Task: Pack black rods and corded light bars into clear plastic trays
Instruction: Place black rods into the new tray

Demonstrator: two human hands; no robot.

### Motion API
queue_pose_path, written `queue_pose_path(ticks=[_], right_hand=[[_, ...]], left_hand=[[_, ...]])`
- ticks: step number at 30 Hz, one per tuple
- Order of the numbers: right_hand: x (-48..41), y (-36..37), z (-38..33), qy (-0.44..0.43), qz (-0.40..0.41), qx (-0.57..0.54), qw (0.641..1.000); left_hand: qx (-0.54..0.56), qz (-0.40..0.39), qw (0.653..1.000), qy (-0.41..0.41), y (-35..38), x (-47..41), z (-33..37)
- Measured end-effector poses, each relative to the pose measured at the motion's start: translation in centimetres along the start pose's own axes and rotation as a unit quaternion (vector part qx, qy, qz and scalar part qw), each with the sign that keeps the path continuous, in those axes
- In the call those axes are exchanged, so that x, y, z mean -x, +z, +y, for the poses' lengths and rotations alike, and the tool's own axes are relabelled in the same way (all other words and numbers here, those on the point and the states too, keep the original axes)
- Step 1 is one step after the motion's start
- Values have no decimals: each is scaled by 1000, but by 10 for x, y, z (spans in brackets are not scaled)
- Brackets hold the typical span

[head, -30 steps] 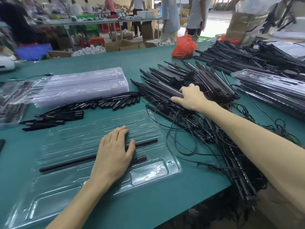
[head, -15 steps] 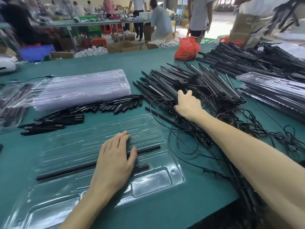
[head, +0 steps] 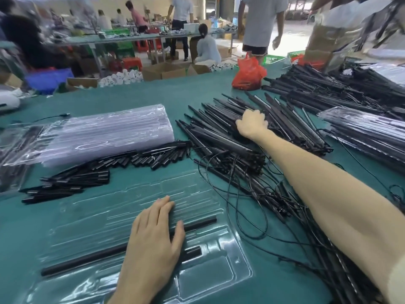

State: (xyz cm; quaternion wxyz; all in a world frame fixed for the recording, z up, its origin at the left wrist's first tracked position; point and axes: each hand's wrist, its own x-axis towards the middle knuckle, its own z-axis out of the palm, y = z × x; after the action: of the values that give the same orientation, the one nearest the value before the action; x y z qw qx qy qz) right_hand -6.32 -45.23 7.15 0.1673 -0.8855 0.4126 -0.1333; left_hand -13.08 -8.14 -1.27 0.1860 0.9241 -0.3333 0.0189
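Clear plastic tray [head: 219, 279] and its black rod [head: 87, 258] lay under the flat left hand [head: 153, 233]. The right hand [head: 252, 125] curled its fingers around piled corded light bars [head: 219, 139].

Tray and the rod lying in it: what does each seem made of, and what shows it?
Tray: likely thin clear plastic, glossy; the green table shows through and it glints. Rod: matte black, possibly plastic or coated metal; no shine.
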Motion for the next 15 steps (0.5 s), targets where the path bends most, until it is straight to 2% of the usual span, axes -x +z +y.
queue_pose_path(ticks=[3, 9, 15], right_hand=[[-7, 14, 5, 17, -2, -7, 1000], [-5, 20, 8, 28, 95, -54, 994], [7, -1, 2, -34, 162, -28, 986]], left_hand=[[0, 7, 1000, 2, 1, -1, -1], [-8, 7, 1000, 6, 3, -2, -2], [-5, 21, 1000, 16, 2, -1, -2]])
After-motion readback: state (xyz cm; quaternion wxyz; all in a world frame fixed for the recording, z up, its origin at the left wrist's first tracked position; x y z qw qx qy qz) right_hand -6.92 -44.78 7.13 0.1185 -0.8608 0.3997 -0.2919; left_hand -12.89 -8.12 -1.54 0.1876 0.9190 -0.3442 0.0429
